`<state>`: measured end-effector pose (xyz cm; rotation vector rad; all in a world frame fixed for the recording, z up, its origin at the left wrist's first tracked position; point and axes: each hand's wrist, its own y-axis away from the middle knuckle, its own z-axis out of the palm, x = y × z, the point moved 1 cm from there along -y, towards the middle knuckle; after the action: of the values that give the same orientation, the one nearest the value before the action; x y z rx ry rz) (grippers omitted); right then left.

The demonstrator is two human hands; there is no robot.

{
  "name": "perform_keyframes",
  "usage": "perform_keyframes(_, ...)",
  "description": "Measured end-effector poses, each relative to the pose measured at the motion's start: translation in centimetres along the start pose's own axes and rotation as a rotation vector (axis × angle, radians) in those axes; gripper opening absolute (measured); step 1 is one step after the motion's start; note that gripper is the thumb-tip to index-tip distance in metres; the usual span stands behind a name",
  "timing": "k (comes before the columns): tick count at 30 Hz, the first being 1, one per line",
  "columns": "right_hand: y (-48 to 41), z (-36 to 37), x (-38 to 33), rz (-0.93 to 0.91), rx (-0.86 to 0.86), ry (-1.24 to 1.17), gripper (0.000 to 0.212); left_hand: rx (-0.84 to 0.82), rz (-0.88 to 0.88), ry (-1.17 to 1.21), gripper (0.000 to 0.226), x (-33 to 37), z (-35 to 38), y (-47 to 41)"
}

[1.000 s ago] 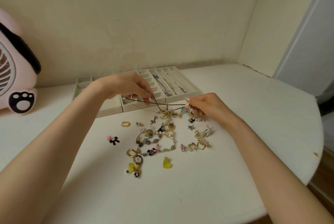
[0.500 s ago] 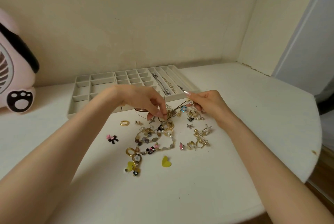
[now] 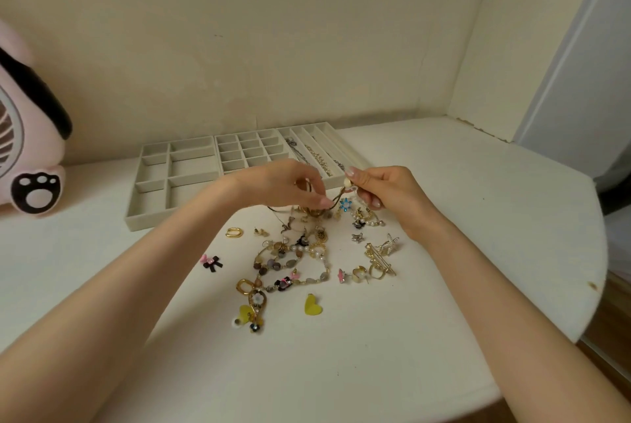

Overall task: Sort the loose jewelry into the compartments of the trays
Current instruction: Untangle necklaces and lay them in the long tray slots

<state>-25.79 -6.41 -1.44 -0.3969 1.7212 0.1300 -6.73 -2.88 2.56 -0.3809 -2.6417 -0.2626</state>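
Observation:
A thin dark cord necklace (image 3: pixel 336 200) with a white bead at one end hangs between my hands above the jewelry pile (image 3: pixel 307 252). My left hand (image 3: pixel 283 187) pinches the cord low, near the pile's far edge. My right hand (image 3: pixel 382 190) pinches the bead end a little higher. Three beige trays lie at the back: a large-compartment tray (image 3: pixel 150 197), a small-grid tray (image 3: pixel 249 149), and a long-slot tray (image 3: pixel 345 146) holding chains. A gold oval ring (image 3: pixel 234 232), a pink-black bow (image 3: pixel 211 262), a yellow heart (image 3: pixel 312 305) and a starfish clip (image 3: pixel 389 243) lie loose.
A pink plush-shaped fan (image 3: pixel 27 136) stands at the left edge. The white table (image 3: pixel 478 218) curves away at the right, with a wall corner behind it. Bare tabletop lies in front of the pile.
My left hand moved right and down along the cord toward my right hand. The cord, stretched wide before, is now gathered short between the two hands.

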Motion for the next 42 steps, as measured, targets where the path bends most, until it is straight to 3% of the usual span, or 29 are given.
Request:
perform_keyframes(3,0.2,0.2,-0.3,-0.026,0.009,0.018,0.047,0.163,0.048,0.077,0.037,0.9,1.0,-0.4)
perform_keyframes(7,0.4,0.3,-0.6,-0.070,0.030,0.006,0.035,0.085,0.061,0.522,0.030,1.4,2.5,-0.7)
perform_keyframes(11,0.3,0.2,-0.6,-0.079,0.054,-0.016,0.032,0.096,0.053,0.715,0.013,1.2,2.8,-0.9)
perform_keyframes(13,0.2,0.1,-0.5,-0.083,0.064,-0.031,0.031,0.067,0.047,0.730,0.003,1.2,2.7,-0.8)
perform_keyframes(30,0.2,0.6,-0.3,-0.031,0.042,-0.105,0.020,0.083,0.091,0.582,0.009,1.7,3.6,-0.8)
perform_keyframes(34,0.2,0.0,-0.4,-0.035,0.005,-0.111,0.011,0.154,0.090,0.619,0.019,1.6,3.3,-0.8)
perform_keyframes(42,0.3,-0.5,-0.5,-0.002,-0.080,-0.119,0.016,0.230,0.075,0.648,0.025,1.1,3.0,-1.0)
